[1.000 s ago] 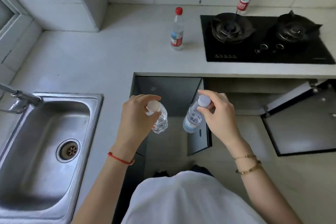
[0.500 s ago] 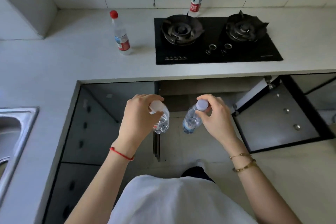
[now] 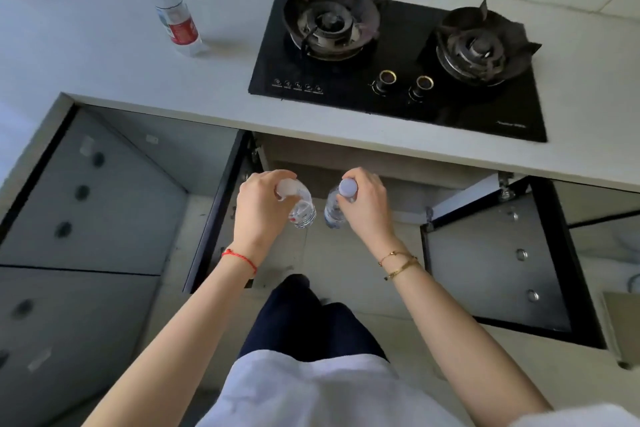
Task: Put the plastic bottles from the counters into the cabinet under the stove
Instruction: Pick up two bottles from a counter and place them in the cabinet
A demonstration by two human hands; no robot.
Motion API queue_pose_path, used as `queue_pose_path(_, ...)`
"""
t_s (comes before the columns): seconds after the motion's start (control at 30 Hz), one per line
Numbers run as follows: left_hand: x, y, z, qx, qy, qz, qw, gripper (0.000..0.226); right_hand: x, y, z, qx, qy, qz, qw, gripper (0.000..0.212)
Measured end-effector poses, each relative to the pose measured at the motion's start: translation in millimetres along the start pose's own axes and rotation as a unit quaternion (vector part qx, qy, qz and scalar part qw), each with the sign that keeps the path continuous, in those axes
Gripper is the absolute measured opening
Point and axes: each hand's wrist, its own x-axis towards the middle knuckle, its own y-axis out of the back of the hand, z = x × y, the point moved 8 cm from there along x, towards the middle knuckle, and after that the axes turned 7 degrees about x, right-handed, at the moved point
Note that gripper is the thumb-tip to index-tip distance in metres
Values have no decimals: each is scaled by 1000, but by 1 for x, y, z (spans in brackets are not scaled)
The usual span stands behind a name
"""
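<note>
Left hand (image 3: 261, 210) and right hand (image 3: 367, 208) each grip a small water bottle by the cap before the open stove cabinet (image 3: 346, 163); two red-capped bottles remain on the surface (image 3: 121, 73).

Head view, steeply down over stove (image 3: 398, 55)

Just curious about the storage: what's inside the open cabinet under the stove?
Only a bare beige back wall and floor show inside the open cabinet. The white countertop and both hands hide most of it.
</note>
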Motion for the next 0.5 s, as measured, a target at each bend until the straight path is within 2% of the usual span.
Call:
queue_pose_path(0.2, 57, -116, -59, -3, 55, -12, 998, 31, 50, -84, 97, -4, -39, -27, 999, 20)
queue_pose_path(0.4, 128, -228, -144, 28, 60, -35, 997, 31, 110, -186, 190, -31, -32, -76, 996, 21)
queue_pose_path(0.5, 159, -281, -188, 22, 56, -52, 997, 26, 138, -238, 234, -57, -16, -96, 994, 28)
